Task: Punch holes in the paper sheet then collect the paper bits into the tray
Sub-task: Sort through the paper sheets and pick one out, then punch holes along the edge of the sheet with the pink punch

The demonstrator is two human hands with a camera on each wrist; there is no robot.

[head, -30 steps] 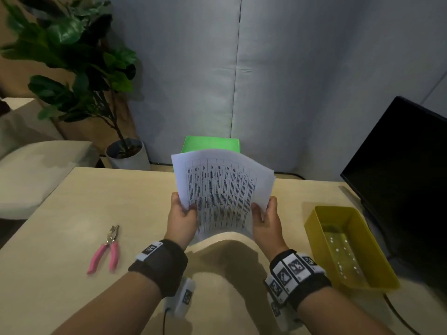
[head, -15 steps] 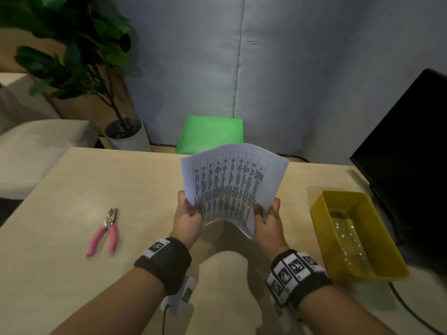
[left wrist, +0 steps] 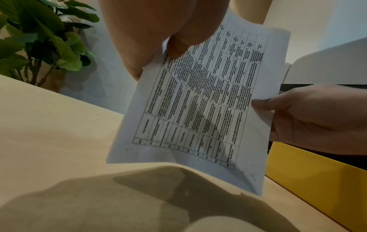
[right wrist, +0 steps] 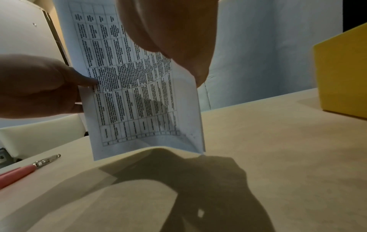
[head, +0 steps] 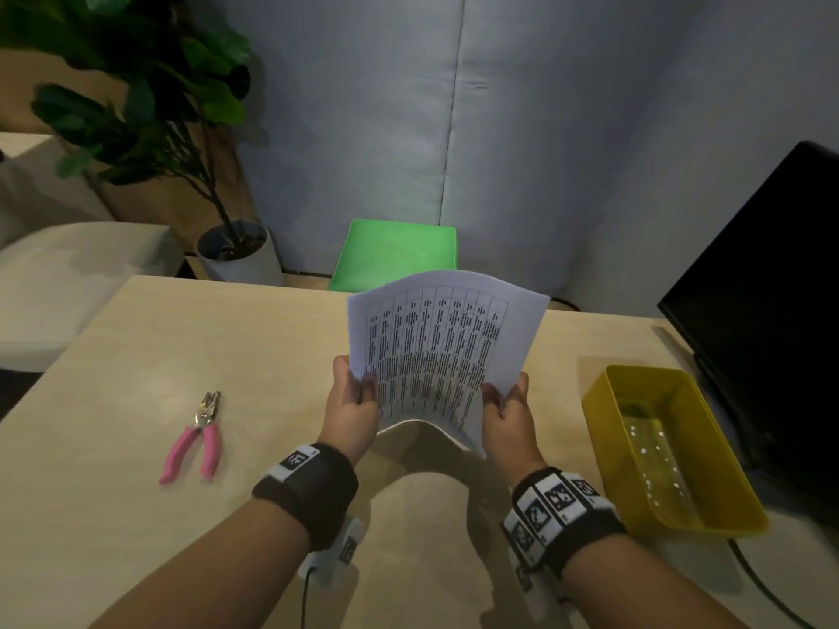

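A white paper sheet (head: 442, 351) printed with a black table is held up above the wooden table, bowed along its length. My left hand (head: 352, 401) pinches its left edge and my right hand (head: 506, 408) pinches its right edge. The same paper sheet (left wrist: 200, 106) fills the left wrist view and shows as the paper sheet (right wrist: 137, 87) in the right wrist view, its lower edge hanging just above the tabletop. A pink-handled hole punch (head: 197, 440) lies on the table to the left. A yellow tray (head: 604, 429) sits at the right with small white bits inside.
A black monitor (head: 772, 311) stands behind the tray at the right edge, with a cable running toward me. A green chair (head: 399, 256) and a potted plant (head: 236, 251) stand beyond the table's far edge. A grey curtain hangs behind them.
Both hands have lowered the paper a little and shifted it to the right in the view. The grips on its two edges stay the same.
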